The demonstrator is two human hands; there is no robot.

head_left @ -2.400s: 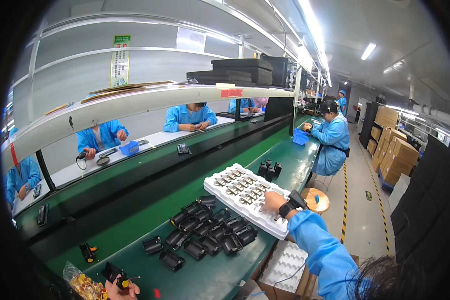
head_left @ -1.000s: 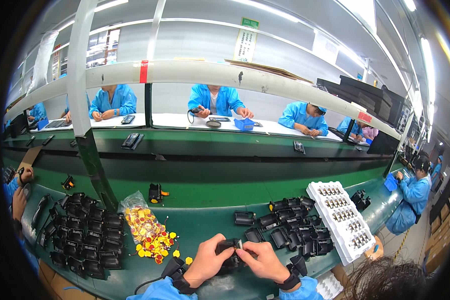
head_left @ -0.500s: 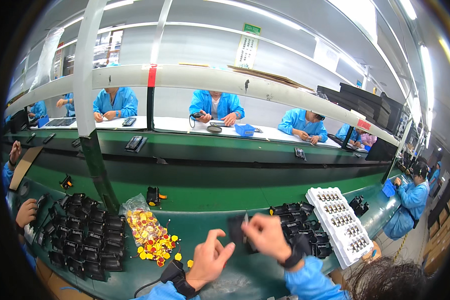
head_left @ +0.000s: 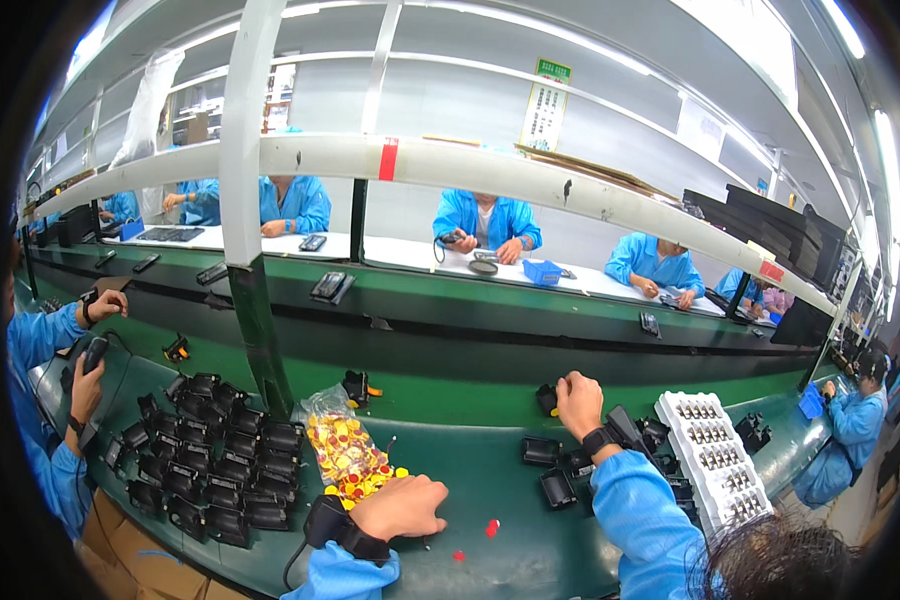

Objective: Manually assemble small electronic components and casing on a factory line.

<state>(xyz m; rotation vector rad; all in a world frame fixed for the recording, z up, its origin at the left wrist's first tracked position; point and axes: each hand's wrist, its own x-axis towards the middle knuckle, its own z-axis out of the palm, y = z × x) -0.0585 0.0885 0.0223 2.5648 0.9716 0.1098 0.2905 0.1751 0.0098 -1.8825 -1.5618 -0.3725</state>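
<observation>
My left hand is low over the bench, beside the near end of the yellow and red pieces that spill from a clear plastic bag. Its fingers are curled in, and whatever they may hold is hidden. Stretched forward to the green strip's near edge, my right hand is closed at a small black part with a yellow bit; some of its fingers are out of sight. Two small red pieces lie on the bench between my arms. Black housings surround my right forearm.
Many black housings cover the bench at left, beside a person holding a dark handheld device. To the right stands a white tray of small metal parts. A post rises behind the bag. People in blue work across the green strip.
My right hand has moved forward from the dark piece it gripped above the bench. My left hand has curled its fingers and shifted toward the yellow pieces. Red pieces now show on the bench.
</observation>
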